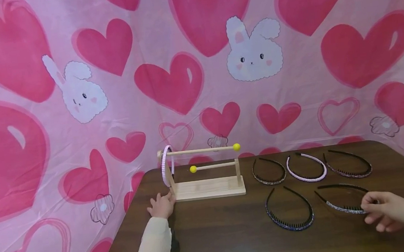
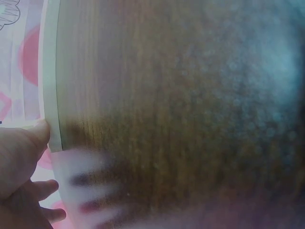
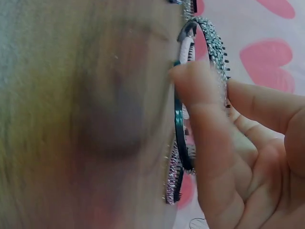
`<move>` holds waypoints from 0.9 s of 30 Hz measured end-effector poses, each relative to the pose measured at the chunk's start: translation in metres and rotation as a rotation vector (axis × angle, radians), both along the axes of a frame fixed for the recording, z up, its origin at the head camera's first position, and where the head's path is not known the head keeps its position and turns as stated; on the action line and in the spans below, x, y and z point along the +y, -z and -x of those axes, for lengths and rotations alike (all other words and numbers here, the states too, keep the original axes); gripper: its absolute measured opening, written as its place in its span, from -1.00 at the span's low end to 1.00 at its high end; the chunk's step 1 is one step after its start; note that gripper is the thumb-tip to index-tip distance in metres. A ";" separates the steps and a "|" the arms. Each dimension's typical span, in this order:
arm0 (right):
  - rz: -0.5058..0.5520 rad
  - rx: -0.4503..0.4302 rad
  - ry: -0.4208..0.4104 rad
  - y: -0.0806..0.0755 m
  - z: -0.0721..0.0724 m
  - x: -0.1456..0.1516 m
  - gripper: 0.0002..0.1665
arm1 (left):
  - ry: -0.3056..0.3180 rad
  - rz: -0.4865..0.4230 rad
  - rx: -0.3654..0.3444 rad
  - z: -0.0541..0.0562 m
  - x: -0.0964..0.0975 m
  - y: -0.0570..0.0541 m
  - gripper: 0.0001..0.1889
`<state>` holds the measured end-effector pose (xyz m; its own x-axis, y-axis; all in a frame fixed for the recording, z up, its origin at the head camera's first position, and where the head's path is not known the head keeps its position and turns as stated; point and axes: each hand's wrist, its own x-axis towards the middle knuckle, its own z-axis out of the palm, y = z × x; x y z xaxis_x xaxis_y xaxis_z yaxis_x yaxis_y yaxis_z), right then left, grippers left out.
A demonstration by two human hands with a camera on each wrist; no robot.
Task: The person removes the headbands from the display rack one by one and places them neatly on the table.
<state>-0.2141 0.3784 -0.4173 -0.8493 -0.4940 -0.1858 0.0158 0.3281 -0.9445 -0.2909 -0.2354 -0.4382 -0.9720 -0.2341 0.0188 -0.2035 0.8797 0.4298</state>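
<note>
A silvery glitter headband with comb teeth is pinched at its band between the thumb and index finger of my right hand. In the right wrist view this glitter band stands tilted off the table. My left hand rests on the table at the left end of a wooden stand, fingers spread, its thumb side against the base. A pink wrapped headband hangs on the stand's upper rod, close to the left post.
Several headbands lie right of the stand: a dark brown one, a pink one, a dark glittery one and a blue-black one. Yellow balls cap the stand's rods. A heart-print cloth hangs behind the brown table.
</note>
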 end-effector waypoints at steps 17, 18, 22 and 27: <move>-0.059 0.008 0.009 0.016 0.007 -0.036 -0.67 | -0.001 0.016 -0.016 0.000 0.000 -0.002 -0.52; -0.077 0.008 0.017 0.016 0.008 -0.038 -0.69 | 0.000 0.018 -0.018 0.001 -0.001 -0.002 -0.52; -0.122 0.018 0.041 0.018 0.009 -0.043 -0.76 | -0.002 0.023 -0.014 0.003 -0.001 0.001 -0.53; -0.130 0.006 0.048 0.022 0.012 -0.045 -0.76 | -0.008 0.021 -0.016 0.004 -0.002 0.001 -0.54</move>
<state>-0.2259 0.3335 -0.4393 -0.8724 -0.4253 -0.2409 0.0292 0.4466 -0.8942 -0.2946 -0.2370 -0.4395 -0.9704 -0.2413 0.0080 -0.2171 0.8867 0.4083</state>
